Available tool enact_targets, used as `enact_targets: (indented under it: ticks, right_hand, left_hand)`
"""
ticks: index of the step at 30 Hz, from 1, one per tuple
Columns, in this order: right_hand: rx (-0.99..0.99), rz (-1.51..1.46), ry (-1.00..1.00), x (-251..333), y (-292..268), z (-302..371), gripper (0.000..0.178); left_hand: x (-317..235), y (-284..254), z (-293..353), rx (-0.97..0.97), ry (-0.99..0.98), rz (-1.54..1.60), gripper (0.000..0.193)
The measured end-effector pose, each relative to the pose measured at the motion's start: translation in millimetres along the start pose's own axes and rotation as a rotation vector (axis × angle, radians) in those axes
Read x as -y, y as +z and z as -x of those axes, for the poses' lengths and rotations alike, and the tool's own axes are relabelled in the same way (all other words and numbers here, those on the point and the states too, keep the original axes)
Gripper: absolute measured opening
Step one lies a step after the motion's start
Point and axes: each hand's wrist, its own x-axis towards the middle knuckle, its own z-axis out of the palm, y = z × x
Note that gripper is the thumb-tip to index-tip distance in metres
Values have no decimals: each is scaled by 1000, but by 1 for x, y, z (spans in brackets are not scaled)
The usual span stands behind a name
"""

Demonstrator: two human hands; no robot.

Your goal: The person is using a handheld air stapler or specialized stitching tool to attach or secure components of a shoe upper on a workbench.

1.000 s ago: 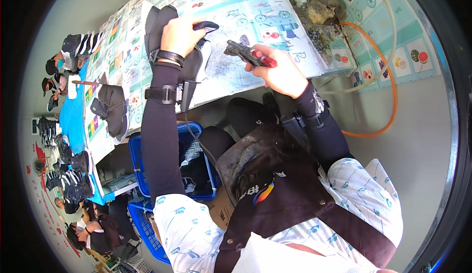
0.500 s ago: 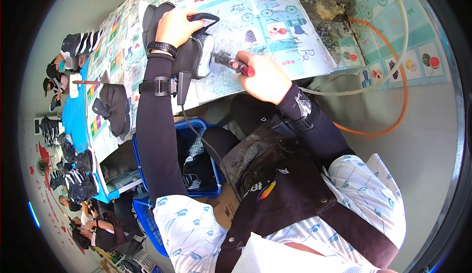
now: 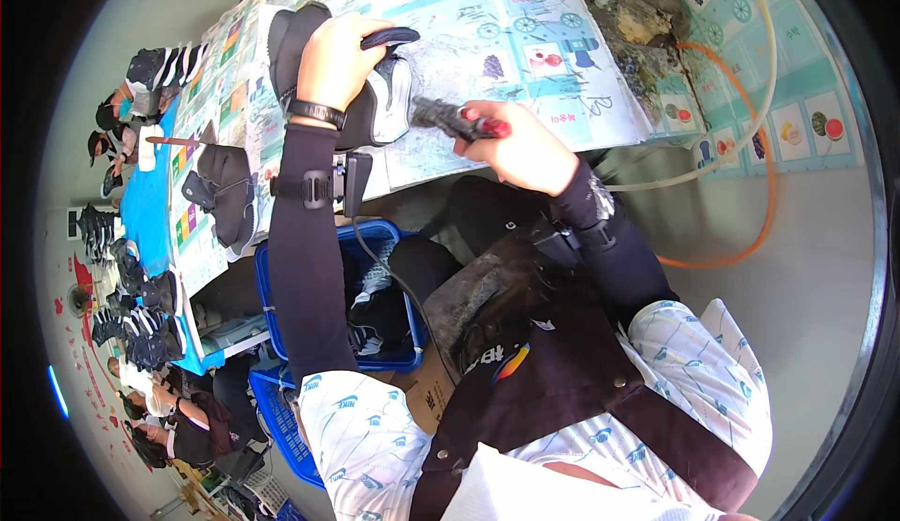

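My left hand [image 3: 339, 63] is closed around a black shoe [image 3: 361, 125] on the table. The shoe lies tilted, and a silvery white panel on it faces right; a dark loop stands out by my fingertips. In my right hand [image 3: 527, 146] is a short tool [image 3: 450, 118] with a dark front end and red parts near my fingers. Blur hides its detail, though it looks like a small brush. Its front end points left at the white panel, with a small gap between them. Both hands are above the table's near edge.
A patterned sheet covers the table [image 3: 553, 99]. Another dark shoe [image 3: 225, 197] lies at the left edge. Blue baskets [image 3: 267, 296] with dark items stand below. An orange hose [image 3: 771, 183] and a pale hose [image 3: 670, 181] curve at right. Other people and shoes are at far left.
My right hand and the tool have shifted slightly right, and the tool's front end has turned a little. My left hand keeps its hold on the shoe. The whole view has moved slightly.
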Motion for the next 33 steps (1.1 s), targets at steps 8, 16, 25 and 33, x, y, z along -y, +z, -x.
enact_targets:
  ticks: [8, 16, 25, 33]
  right_hand:
    - [-86, -142, 46, 12, -24, -1, 27]
    - [-204, 240, 13, -4, -14, -25, 30]
    - [-314, 304, 2, -10, -10, -24, 26]
    - [-188, 262, 25, -9, -15, -20, 26]
  left_hand:
    - [-27, -18, 34, -427, 142, -304, 54]
    - [-29, 32, 42, -391, -32, -38, 41]
    - [-43, 33, 23, -320, -73, 34, 33]
    - [-52, 20, 59, -332, -169, 82, 36]
